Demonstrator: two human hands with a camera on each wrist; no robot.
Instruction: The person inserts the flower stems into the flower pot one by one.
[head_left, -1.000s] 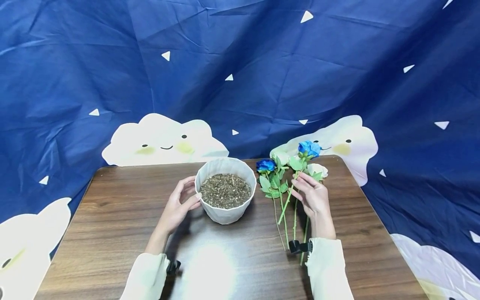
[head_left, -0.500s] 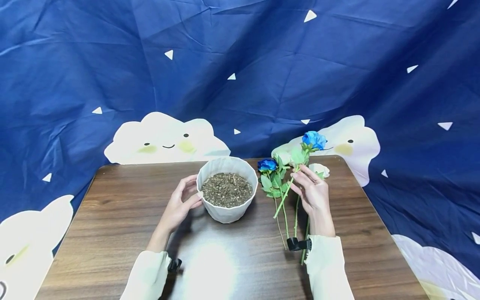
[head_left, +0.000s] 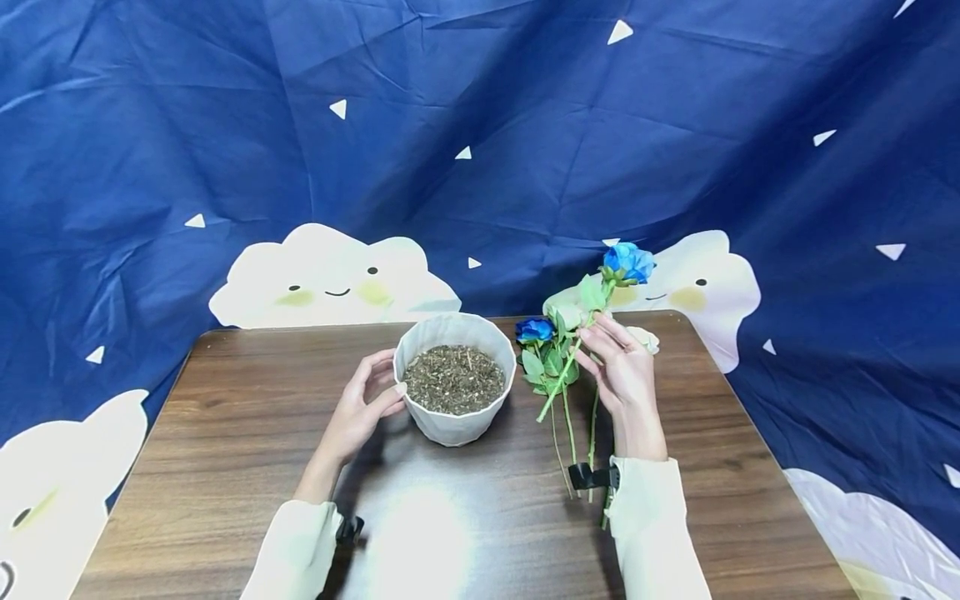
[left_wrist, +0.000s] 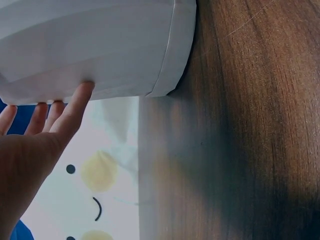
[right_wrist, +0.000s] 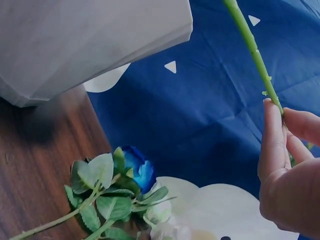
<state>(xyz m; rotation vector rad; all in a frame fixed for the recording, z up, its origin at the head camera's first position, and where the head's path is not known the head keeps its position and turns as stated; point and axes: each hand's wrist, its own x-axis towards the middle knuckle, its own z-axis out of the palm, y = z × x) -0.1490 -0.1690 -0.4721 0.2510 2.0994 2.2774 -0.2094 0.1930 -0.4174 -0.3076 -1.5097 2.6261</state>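
A pale faceted flowerpot [head_left: 452, 430] filled with dark soil [head_left: 455, 380] stands on the table. My left hand [head_left: 365, 406] rests against the pot's left side; in the left wrist view its extended thumb and fingertips touch the wall [left_wrist: 115, 55]. My right hand [head_left: 628, 371] pinches the green stem of a light blue rose [head_left: 628, 263] between thumb and fingers, bloom up and the cut end slanting down towards the pot. The right wrist view shows the bare stem [right_wrist: 255, 55] rising from the fingertips; the bloom is out of that view.
Right of the pot, a dark blue rose [head_left: 534, 330] and white roses [head_left: 643, 339] lie on the wooden table [head_left: 247, 417], stems towards the person. Their leaves overlap. Behind the table's far edge hangs a blue cloth [head_left: 450, 192] printed with clouds.
My right hand has lifted the light blue rose higher and slightly left, so its stem end has moved up towards the pot. The left hand stays at the pot.
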